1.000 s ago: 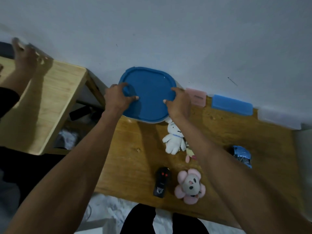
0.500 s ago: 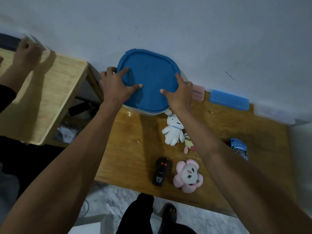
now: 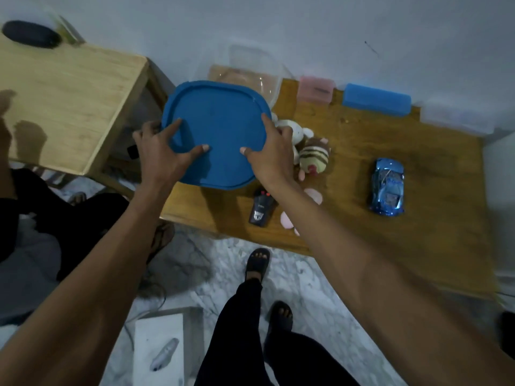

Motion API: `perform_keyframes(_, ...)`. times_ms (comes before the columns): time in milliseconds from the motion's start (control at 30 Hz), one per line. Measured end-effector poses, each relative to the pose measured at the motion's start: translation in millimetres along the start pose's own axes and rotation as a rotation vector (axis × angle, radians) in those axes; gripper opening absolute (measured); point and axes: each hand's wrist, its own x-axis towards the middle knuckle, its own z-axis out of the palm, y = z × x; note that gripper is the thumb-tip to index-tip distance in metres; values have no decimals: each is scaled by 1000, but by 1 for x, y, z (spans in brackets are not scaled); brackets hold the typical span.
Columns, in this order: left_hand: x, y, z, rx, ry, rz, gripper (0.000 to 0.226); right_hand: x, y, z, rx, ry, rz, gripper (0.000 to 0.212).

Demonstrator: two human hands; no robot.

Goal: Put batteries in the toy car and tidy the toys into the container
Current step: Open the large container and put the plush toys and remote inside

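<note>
Both hands hold a blue lid (image 3: 220, 129) lifted off and in front of the clear container (image 3: 255, 71), which stands open by the wall. My left hand (image 3: 160, 154) grips the lid's left edge, my right hand (image 3: 271, 153) its right edge. A shiny blue toy car (image 3: 387, 186) lies on the wooden table (image 3: 418, 232) to the right. A black remote (image 3: 260, 210) sits near the table's front edge. A white bunny plush (image 3: 295, 129), a striped plush (image 3: 315, 157) and a pink flower plush (image 3: 313, 196) lie partly behind my right arm.
A pink case (image 3: 316, 89), a blue case (image 3: 376, 99) and a clear box (image 3: 457, 118) line the wall. A lighter wooden table (image 3: 64, 101) stands to the left with a black object (image 3: 30, 33) on it. Another person's arm (image 3: 5, 126) shows at far left.
The lid has come off the container and moved toward me with both hands on it. The open container now shows behind it. The camera view shifted down.
</note>
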Motion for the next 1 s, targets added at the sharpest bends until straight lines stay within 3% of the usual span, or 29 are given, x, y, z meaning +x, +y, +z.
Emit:
perform_keyframes(200,-39,-33,20,55,-73,-62,90,-35,25,23,-170,-94,35,79)
perform_keyframes(667,-9,-60,52,153,-204,-112,92,-10,32,43,-555,-272,48,75)
perform_keyframes(833,-12,-24,54,111,-97,-70,84,-3,32,20,-419,-92,-28,61)
perform_keyframes(1000,1,48,84,-88,-126,135,78,16,55,-25,-216,197,74,47)
